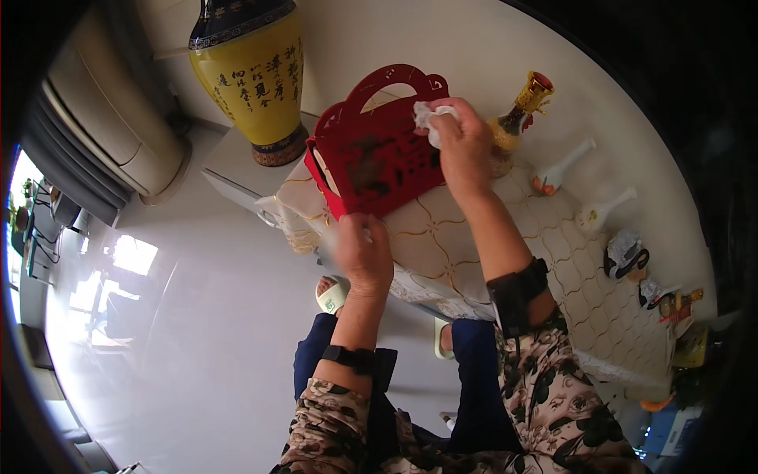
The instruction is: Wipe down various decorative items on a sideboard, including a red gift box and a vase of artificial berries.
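My right hand (465,142) grips a crumpled white tissue or cloth (435,121) against the upper right part of a red gift carrier (385,166). The carrier has an arched cut-out handle and dark decoration on its front, and it stands on a cream tablecloth with gold curved lines (432,231). My left hand (364,252) is curled at the carrier's lower front corner. A blurred pale patch shows beside its fingers, and whether they hold something is hidden.
A large yellow vase (254,83) stands on a grey cabinet (231,160) behind the carrier. Right of my right hand is a gold-topped bottle (518,121). White bud vases (565,166) and swan figurines (625,255) line the wall. A curtain (77,136) hangs left.
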Demonstrator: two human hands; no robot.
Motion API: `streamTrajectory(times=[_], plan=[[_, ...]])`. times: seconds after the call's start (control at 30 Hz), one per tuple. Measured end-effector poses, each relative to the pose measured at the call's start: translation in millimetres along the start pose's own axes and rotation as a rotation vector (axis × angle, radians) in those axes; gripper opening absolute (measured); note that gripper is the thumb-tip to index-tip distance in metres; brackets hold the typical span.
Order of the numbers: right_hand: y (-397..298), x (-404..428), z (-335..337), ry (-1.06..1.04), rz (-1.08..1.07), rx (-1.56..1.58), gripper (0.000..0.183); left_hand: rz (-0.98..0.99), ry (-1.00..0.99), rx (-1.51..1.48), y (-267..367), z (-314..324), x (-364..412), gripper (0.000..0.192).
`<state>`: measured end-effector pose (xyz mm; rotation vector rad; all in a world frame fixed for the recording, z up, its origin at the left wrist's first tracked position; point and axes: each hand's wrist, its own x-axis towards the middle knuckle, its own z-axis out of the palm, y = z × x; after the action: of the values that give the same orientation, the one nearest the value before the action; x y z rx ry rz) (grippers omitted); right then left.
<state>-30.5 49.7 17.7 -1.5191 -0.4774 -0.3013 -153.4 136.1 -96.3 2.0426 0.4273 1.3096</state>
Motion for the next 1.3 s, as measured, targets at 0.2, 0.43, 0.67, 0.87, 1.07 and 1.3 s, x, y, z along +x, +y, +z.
streamTrajectory(times=[0.2,0.43,0.67,0.87,1.07,1.3], plan=[[-3,-14,25,-0.024,-0.538,-0.568,0.009,0.027,-0.002,0.041,-3,-3,3,0.014],[-14,-35,50,-0.122,-0.721,-0.556,0.029,0.003,-0.011,0.012,5,-2,6,0.014],[-11,-27,57,-0.232,-0.840,-0.607,0.018,0.013,-0.073,0.015,-2,-8,5,0.015],[3,-3,15,-0.176,-0.851,-0.742,0.013,0.013,-0.047,0.013,-3,-9,6,0.015],[21,30,-28,-0.004,-0.654,-0.816,0.021,-0.010,-0.063,0.002,-1,-6,4,0.015],[20,21,-17,-0.017,-0.636,-0.762,0.017,-0.010,-0.072,0.017,-1,-5,2,0.013]])
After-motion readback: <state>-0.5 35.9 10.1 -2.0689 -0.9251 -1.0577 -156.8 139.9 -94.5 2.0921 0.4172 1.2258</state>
